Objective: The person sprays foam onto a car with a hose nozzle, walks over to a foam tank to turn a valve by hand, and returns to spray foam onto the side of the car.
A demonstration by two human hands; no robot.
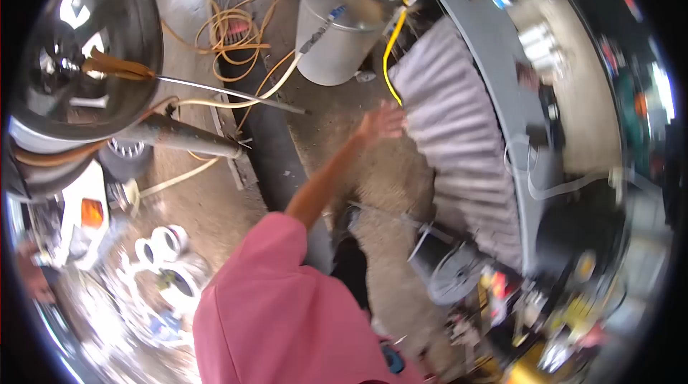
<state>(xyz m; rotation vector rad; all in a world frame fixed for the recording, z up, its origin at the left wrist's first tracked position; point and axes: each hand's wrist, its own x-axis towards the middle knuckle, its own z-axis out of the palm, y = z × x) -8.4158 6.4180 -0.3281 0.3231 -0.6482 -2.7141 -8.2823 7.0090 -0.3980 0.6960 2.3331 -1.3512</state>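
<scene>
My left hand (383, 122), at the end of a bare arm from a pink sleeve (251, 255), reaches over the dirt floor (387, 180). Its fingers look spread and hold nothing visible, though motion blurs them. The fingertips are close to the lower end of a yellow cable (390, 54) and the edge of a pale ribbed sheet (455, 126); whether they touch either, I cannot tell. Beyond the hand stands a grey cylindrical container (333, 54) with a lid. No right hand shows.
A coiled orange hose (233, 33) lies at upper left, near a large dark round object (129, 4). A thin metal rod (229, 94) sticks out across the floor. At right runs a grey bench edge (494, 61). A grey spool (451, 273) and clutter sit below it. White rings (168, 244) lie lower left.
</scene>
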